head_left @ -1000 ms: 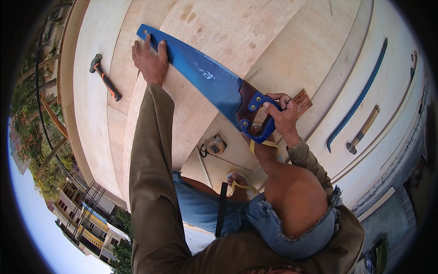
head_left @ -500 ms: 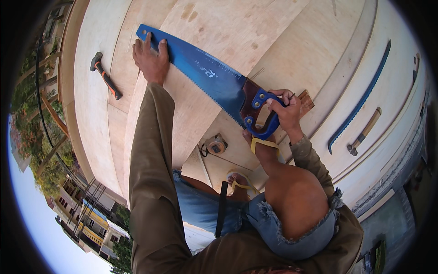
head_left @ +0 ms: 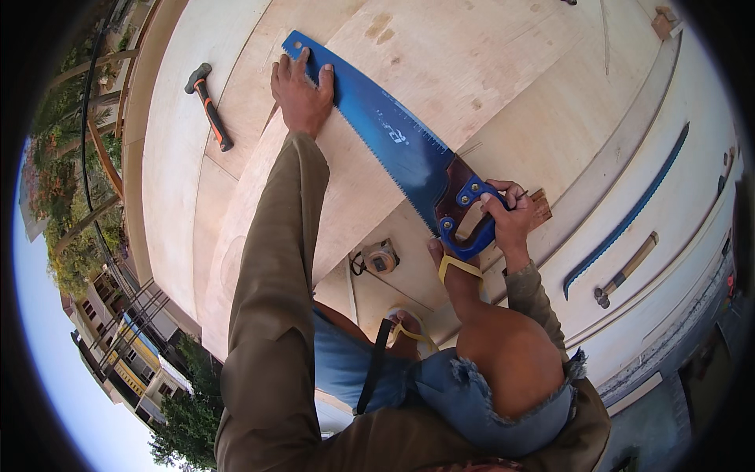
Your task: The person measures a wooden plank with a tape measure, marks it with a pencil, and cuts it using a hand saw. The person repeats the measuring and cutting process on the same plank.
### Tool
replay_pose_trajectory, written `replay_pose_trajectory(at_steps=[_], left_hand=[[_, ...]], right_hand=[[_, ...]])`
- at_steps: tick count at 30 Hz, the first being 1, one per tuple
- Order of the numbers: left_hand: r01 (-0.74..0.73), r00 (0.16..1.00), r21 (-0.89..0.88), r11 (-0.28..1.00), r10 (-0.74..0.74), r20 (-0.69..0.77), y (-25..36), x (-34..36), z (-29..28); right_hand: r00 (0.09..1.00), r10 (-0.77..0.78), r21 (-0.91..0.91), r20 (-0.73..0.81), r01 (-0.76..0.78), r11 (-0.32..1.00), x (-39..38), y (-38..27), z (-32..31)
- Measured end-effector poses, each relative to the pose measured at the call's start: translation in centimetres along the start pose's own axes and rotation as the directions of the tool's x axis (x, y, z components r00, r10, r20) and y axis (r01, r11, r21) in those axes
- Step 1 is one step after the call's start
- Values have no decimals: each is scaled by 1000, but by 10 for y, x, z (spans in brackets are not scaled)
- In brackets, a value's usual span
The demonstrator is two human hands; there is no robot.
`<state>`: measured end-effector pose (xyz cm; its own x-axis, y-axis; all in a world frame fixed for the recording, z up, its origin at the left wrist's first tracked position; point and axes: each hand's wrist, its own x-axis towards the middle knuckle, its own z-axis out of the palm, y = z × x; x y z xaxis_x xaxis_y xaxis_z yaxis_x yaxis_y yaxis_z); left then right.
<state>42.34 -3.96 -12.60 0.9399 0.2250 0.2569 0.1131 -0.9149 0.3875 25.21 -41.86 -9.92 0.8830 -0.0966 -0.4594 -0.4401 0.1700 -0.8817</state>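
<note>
handsaw (head_left: pixel 383 126): lies slantwise across the plywood sheets (head_left: pixel 464 71), its toe toward their upper left edge and its blue handle (head_left: pixel 489 230) toward the lower right; the toothed edge faces the body, the straight back faces away.
left hand (head_left: pixel 305 98): palm down at the toe, fingers spread and not curled round anything, fingertips resting on the blade; presumably this stops the far end from sliding.
right hand (head_left: pixel 510 220): beside the handle, fingers bent, pinching a thin dark stick (head_left: pixel 524 193); the thumb seems to touch the handle, perhaps to steady that end. whether any finger hooks through the grip i cannot tell.
tape measure (head_left: pixel 380 258): near the handle, between the saw and the feet, likely left there for easy reach.
orange-and-black hammer (head_left: pixel 211 108): near the left edge of the sheets, well apart from the blade.
curved blue saw blade (head_left: pixel 629 214): toward the right edge, with a wooden-handled hammer (head_left: pixel 627 271) just beside it.
wood block (head_left: pixel 541 209): reddish brown, just beyond the right hand.
surface: pale plywood, seamed, with a few brown stains.
surroundings: open air; trees (head_left: pixel 185 401), buildings (head_left: pixel 130 358) and sky (head_left: pixel 55 354) beyond the left edge.
</note>
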Motion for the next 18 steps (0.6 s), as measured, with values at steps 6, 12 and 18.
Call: replay_pose_trajectory(at_steps=[6,12,18], left_hand=[[54,998,-33,998,-54,13,5,-1,-3],[55,998,18,998,-56,26,6,-2,-5],[57,997,54,997,-60,52,6,-1,-5]], right_hand=[[1000,5,24,1,-5,1000,0,1,0],[1000,5,-7,-4,-5,1000,0,4,-1],[1000,-16,-16,-3,16,1000,-1,2,0]])
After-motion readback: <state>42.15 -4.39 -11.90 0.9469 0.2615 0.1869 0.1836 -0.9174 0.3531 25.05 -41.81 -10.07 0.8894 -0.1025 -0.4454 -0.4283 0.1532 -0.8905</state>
